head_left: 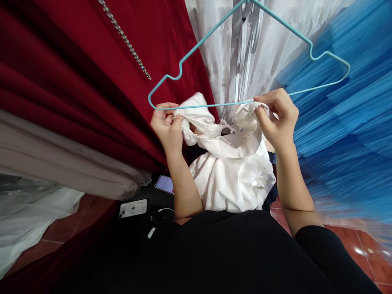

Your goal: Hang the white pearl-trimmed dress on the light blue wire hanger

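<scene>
A white garment with beaded trim (232,179) spreads over my lap, its upper edge raised and gathered between both hands. On its left side, my left hand (168,126) is closed, pinching the beaded edge. At the opposite side my right hand (277,116) grips the same edge between thumb and fingers. A light blue hanger (211,105) hangs in front, its bottom bar running along the garment's raised edge and close to both hands. Whether the fingers also hold the bar is hard to tell.
Red fabric (171,49) hangs at the left, with a beige cloth (70,143) beside it. Blue tulle (346,134) fills the right. A metal stand (240,53) rises behind the hanger. Two phones, one face down (133,208) and one lit (164,183), lie at lower left.
</scene>
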A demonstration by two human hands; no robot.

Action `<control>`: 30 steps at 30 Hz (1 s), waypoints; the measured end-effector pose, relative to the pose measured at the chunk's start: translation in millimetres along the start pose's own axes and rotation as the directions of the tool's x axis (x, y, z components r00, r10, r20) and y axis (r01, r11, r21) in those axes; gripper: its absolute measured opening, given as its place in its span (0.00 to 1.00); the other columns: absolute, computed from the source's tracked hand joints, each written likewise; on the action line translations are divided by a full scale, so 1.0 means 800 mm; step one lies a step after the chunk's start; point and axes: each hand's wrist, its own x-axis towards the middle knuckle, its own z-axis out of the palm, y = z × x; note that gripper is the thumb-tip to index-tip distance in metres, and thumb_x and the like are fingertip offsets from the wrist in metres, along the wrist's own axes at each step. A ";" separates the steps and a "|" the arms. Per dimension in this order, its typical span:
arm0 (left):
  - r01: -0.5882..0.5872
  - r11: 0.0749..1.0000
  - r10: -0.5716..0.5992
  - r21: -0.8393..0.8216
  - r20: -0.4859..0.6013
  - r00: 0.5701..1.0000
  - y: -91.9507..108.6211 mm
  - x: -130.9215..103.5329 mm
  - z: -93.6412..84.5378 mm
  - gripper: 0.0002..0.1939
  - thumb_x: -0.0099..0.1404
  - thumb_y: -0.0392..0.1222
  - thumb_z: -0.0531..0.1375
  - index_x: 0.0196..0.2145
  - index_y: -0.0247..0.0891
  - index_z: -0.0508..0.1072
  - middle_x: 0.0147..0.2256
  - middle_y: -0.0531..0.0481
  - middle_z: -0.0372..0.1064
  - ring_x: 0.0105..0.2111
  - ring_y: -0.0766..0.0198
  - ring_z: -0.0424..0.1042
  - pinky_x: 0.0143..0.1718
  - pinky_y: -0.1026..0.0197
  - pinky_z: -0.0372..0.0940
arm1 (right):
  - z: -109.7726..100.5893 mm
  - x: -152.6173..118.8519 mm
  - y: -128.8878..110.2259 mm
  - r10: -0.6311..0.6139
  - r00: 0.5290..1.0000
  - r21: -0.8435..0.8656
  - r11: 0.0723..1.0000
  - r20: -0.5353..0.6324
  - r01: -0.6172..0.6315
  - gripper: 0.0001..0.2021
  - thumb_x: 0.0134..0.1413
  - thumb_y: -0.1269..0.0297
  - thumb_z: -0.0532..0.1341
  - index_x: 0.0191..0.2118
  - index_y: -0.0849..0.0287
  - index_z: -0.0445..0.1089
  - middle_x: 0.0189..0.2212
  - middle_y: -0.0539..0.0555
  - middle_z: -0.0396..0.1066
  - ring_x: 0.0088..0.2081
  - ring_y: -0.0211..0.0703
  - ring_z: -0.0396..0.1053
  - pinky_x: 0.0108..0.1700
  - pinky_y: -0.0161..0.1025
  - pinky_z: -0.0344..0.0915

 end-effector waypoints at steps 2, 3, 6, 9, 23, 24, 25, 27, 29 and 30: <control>-0.050 0.998 0.051 0.026 -0.059 0.997 0.001 0.018 -0.020 0.13 0.55 0.34 0.72 0.37 0.40 0.74 0.35 0.54 0.71 0.37 0.65 0.73 0.46 0.53 0.70 | -0.001 0.000 -0.001 0.005 1.000 -0.012 1.000 -0.010 -0.005 0.09 0.67 0.56 0.59 0.45 0.48 0.76 0.41 0.55 0.75 0.43 0.48 0.74 0.44 0.50 0.76; -0.068 0.997 0.072 0.046 -0.074 0.995 0.002 0.028 -0.030 0.14 0.55 0.36 0.72 0.37 0.41 0.73 0.36 0.53 0.71 0.39 0.62 0.74 0.48 0.50 0.71 | -0.001 0.000 -0.001 0.004 1.000 -0.017 1.000 -0.014 -0.005 0.09 0.67 0.57 0.59 0.44 0.48 0.76 0.41 0.54 0.75 0.42 0.47 0.73 0.43 0.50 0.76; -0.131 0.988 0.135 0.080 -0.052 0.989 0.017 0.059 -0.054 0.15 0.57 0.43 0.73 0.38 0.46 0.72 0.40 0.50 0.72 0.50 0.53 0.74 0.56 0.43 0.70 | -0.004 0.002 -0.001 -0.013 1.000 -0.011 1.000 -0.018 0.012 0.09 0.67 0.57 0.59 0.44 0.47 0.77 0.39 0.53 0.75 0.39 0.45 0.72 0.40 0.48 0.75; -0.204 0.973 0.208 0.103 -0.021 0.978 0.047 0.083 -0.053 0.16 0.56 0.44 0.73 0.39 0.48 0.71 0.44 0.48 0.74 0.56 0.47 0.73 0.59 0.41 0.70 | -0.006 0.005 -0.001 -0.024 1.000 0.023 0.999 -0.005 0.024 0.09 0.66 0.57 0.60 0.44 0.47 0.78 0.38 0.52 0.74 0.38 0.43 0.71 0.39 0.47 0.74; -0.354 0.917 0.392 -0.184 0.252 0.885 0.118 0.060 0.064 0.17 0.69 0.59 0.65 0.42 0.42 0.79 0.39 0.51 0.75 0.37 0.60 0.76 0.36 0.54 0.75 | 0.004 -0.001 0.004 0.040 0.999 0.012 0.999 -0.008 -0.040 0.09 0.68 0.55 0.59 0.43 0.49 0.75 0.41 0.54 0.74 0.39 0.45 0.71 0.45 0.50 0.75; -0.291 0.931 0.340 -0.219 0.234 0.911 0.120 0.044 0.063 0.19 0.69 0.60 0.66 0.40 0.41 0.78 0.36 0.51 0.74 0.33 0.62 0.75 0.32 0.56 0.73 | 0.004 -0.002 0.004 0.038 0.999 0.005 0.999 -0.006 -0.038 0.09 0.69 0.55 0.58 0.43 0.49 0.75 0.41 0.54 0.74 0.39 0.45 0.71 0.44 0.49 0.75; -0.161 0.963 0.216 -0.217 0.258 0.942 0.120 0.028 0.061 0.16 0.71 0.57 0.64 0.37 0.41 0.78 0.33 0.51 0.74 0.30 0.65 0.74 0.30 0.58 0.72 | 0.005 -0.003 0.005 0.038 0.999 -0.001 0.999 -0.005 -0.038 0.09 0.69 0.56 0.58 0.44 0.49 0.74 0.41 0.54 0.74 0.40 0.45 0.71 0.44 0.49 0.75; 0.208 0.967 -0.119 -0.145 0.463 0.878 0.109 0.000 0.059 0.19 0.74 0.52 0.59 0.31 0.38 0.79 0.27 0.47 0.76 0.25 0.65 0.74 0.25 0.60 0.69 | 0.006 -0.004 0.006 0.045 0.999 -0.009 0.999 -0.004 -0.045 0.09 0.69 0.56 0.57 0.45 0.49 0.74 0.42 0.53 0.74 0.40 0.44 0.71 0.44 0.47 0.75; 0.441 0.897 -0.354 -0.005 0.590 0.726 0.085 -0.017 0.061 0.28 0.74 0.64 0.55 0.35 0.37 0.80 0.30 0.42 0.79 0.26 0.60 0.78 0.25 0.60 0.71 | 0.007 -0.005 0.007 0.053 0.999 -0.012 0.999 -0.008 -0.053 0.09 0.70 0.56 0.57 0.45 0.49 0.73 0.42 0.52 0.74 0.40 0.43 0.71 0.44 0.46 0.75; 0.492 0.871 -0.385 -0.016 0.600 0.701 0.071 -0.022 0.065 0.30 0.72 0.69 0.54 0.41 0.38 0.79 0.35 0.40 0.81 0.31 0.58 0.81 0.29 0.58 0.74 | 0.008 -0.005 0.008 0.054 0.998 -0.012 0.998 -0.008 -0.054 0.09 0.70 0.56 0.57 0.45 0.49 0.73 0.43 0.52 0.74 0.40 0.43 0.72 0.44 0.46 0.75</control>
